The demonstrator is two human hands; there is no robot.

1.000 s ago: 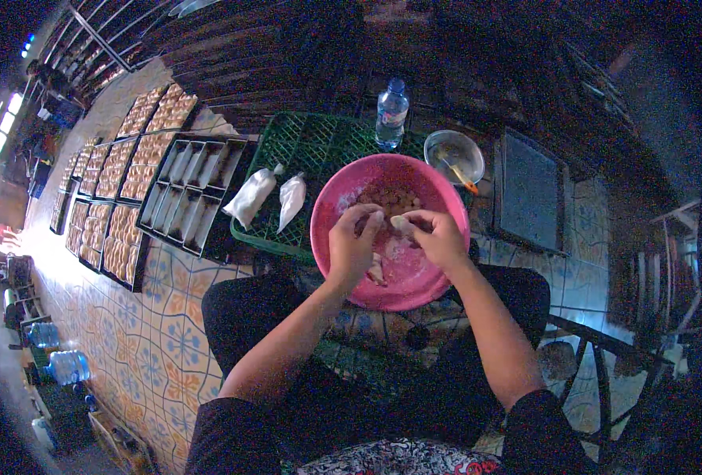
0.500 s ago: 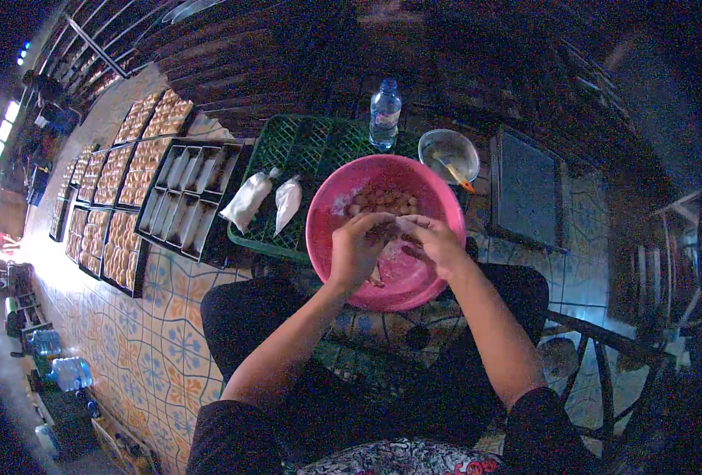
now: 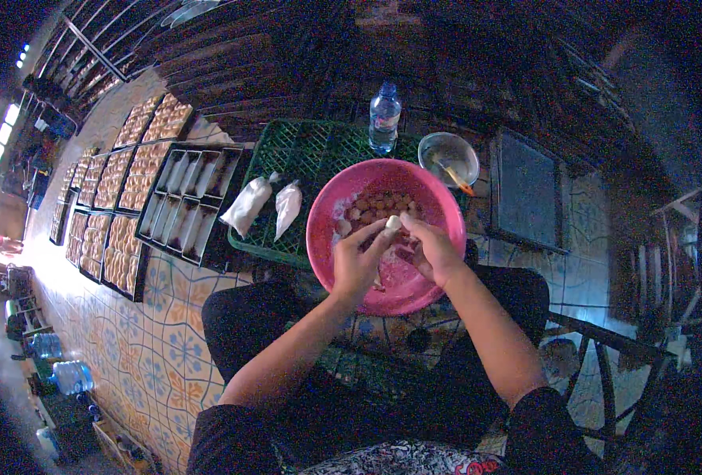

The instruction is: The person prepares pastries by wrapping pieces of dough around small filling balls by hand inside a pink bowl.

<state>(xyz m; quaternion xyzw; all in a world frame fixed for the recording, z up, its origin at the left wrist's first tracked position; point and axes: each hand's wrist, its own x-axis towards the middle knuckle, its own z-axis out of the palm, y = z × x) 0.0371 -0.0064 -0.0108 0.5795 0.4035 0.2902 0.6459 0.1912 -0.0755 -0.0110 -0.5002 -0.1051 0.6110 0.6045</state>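
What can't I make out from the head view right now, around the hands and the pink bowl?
- Pale piece: pinched between left hand and right hand; too small to identify, grip partly hidden by fingers.
- Pink bowl: near floor covered by both hands.
- Small bowl: contents blurred.
- Filled trays: pieces too small and bent by the fisheye.
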